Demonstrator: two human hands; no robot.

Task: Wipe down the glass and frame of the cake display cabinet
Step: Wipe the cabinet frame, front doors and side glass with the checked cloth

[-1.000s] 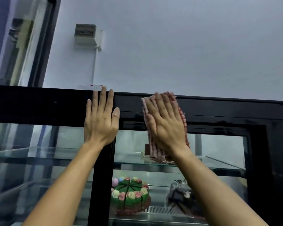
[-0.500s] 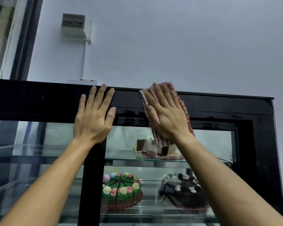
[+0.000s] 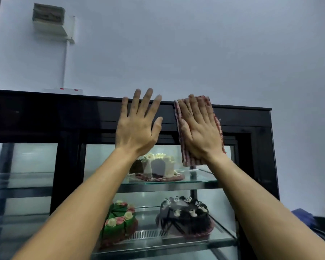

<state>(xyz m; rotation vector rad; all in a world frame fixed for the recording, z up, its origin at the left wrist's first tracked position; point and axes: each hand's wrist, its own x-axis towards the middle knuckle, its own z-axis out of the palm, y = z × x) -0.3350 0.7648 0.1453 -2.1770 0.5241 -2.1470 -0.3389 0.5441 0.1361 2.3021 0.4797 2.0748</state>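
Note:
The cake display cabinet has a glossy black frame (image 3: 45, 117) and glass doors (image 3: 32, 162). My right hand (image 3: 197, 128) lies flat with straight fingers, pressing a red-and-white checked cloth (image 3: 188, 158) against the top frame bar; the cloth hangs down over the upper edge of the right glass pane. My left hand (image 3: 137, 126) is spread open just left of it, palm against the same bar, fingertips reaching above the cabinet's top edge.
Inside, a white frosted cake (image 3: 156, 166) sits on the upper glass shelf; a green flowered cake (image 3: 118, 222) and a dark chocolate cake (image 3: 186, 214) sit below. A white electrical box (image 3: 51, 19) hangs on the wall above. A power strip (image 3: 63, 90) lies on the cabinet top.
Both hands have shifted right along the top frame bar, away from the centre post, and the left fingers have spread. The view has swung right and down, showing more of the cakes.

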